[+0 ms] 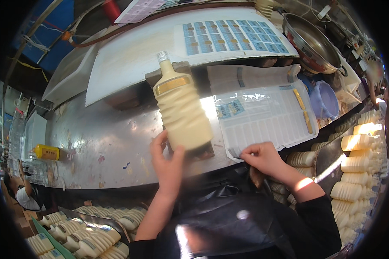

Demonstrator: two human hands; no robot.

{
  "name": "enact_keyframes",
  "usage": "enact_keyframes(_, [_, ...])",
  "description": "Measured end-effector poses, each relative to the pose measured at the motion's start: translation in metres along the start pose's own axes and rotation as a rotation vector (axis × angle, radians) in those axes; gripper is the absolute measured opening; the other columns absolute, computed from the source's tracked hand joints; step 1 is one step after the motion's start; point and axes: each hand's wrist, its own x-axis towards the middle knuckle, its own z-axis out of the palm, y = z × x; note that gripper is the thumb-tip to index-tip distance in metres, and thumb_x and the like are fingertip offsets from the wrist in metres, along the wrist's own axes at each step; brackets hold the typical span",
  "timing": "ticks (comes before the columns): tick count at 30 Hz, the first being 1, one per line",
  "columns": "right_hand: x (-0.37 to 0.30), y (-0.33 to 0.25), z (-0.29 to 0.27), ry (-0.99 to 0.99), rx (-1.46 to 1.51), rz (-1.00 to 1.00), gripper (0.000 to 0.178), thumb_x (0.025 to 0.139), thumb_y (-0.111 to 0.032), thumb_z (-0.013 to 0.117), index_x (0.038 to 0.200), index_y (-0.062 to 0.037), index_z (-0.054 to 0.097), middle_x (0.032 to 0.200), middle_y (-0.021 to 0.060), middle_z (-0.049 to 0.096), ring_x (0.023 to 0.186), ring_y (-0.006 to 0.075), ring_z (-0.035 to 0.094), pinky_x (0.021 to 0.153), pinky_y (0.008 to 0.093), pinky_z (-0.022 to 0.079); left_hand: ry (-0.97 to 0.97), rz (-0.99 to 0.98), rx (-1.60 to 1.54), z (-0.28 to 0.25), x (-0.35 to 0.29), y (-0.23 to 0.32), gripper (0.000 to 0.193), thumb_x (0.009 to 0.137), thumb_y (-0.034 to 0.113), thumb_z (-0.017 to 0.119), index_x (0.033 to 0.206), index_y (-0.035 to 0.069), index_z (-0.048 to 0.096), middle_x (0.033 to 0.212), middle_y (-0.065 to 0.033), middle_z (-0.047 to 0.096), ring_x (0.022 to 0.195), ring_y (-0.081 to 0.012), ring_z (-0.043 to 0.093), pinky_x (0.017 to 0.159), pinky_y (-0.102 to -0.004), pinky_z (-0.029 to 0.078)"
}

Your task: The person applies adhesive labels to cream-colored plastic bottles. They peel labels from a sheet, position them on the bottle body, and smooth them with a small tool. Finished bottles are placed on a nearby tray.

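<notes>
A cream bottle (183,114) with wavy ridges, a gold band and a clear threaded neck lies on dark supports, its neck pointing away from me. My left hand (166,162) grips its near end, thumb at the base and fingers along the left side. On the right is a mostly bare label sheet (263,129) with a few blue labels and gold strips on it. At its near left corner my right hand (263,157) is pinched closed on a small greyish label (234,152). Whether that label is still stuck down I cannot tell.
A raised white board (134,56) behind bears a sheet of blue labels (233,36). A large metal pan (311,39) and a purple bucket (325,99) stand right. A yellow bottle (46,152) lies left on the metal table (86,134). Many cream bottles (95,239) fill crates on both sides.
</notes>
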Motion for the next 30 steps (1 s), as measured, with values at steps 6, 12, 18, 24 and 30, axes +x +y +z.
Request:
enact_keyframes(6, [0.026,-0.099,0.033,0.399,-0.246,-0.804,0.020,0.087,-0.004,0.070,0.105,0.0030,0.073,0.093,0.0118,0.074,0.061,0.0164,0.068,0.054,0.0279,0.051,-0.117,-0.074,-0.080,-0.013,0.001,0.002,0.051,0.103,0.024,0.057,0.147,0.001,0.046,0.142,-0.0133,0.052,0.136,-0.0232,0.046,0.118,-0.0392,0.032])
enact_keyframes(12, [0.032,-0.107,0.077,0.487,-0.957,-0.946,0.040,0.076,-0.008,0.065,0.115,0.0020,0.069,0.115,0.0122,0.071,0.055,0.0151,0.057,0.050,0.0292,0.046,-0.149,-0.161,-0.396,-0.011,0.014,0.014,0.053,0.107,0.042,0.045,0.143,0.002,0.048,0.139,-0.0125,0.053,0.131,-0.0212,0.047,0.115,-0.0378,0.034])
enact_keyframes(18, [0.030,-0.107,0.087,0.590,-1.019,-0.966,0.039,0.076,-0.010,0.065,0.112,0.0017,0.070,0.122,0.0159,0.071,0.052,0.0132,0.054,0.050,0.0275,0.045,-0.135,-0.187,-0.084,-0.001,0.019,0.028,0.049,0.101,0.029,0.062,0.137,0.001,0.045,0.136,-0.0145,0.052,0.124,-0.0211,0.051,0.105,-0.0368,0.044])
enact_keyframes(24, [0.017,-0.085,0.073,0.468,-0.791,-0.951,0.023,0.088,-0.013,0.069,0.106,-0.0002,0.071,0.110,0.0128,0.073,0.056,0.0190,0.060,0.052,0.0299,0.048,-0.055,-0.127,-0.191,0.004,0.018,0.005,0.047,0.099,0.024,0.066,0.136,0.001,0.048,0.134,-0.0126,0.053,0.124,-0.0205,0.051,0.107,-0.0369,0.043])
enact_keyframes(30, [0.054,-0.087,0.045,0.304,-0.045,-0.286,0.040,0.096,-0.026,0.071,0.124,0.0014,0.067,0.077,0.0085,0.063,0.068,0.0182,0.060,0.063,0.0303,0.049,-0.035,-0.129,-0.458,0.002,0.013,-0.004,0.036,0.107,0.021,0.056,0.136,0.001,0.050,0.134,-0.0110,0.052,0.130,-0.0207,0.047,0.114,-0.0363,0.036])
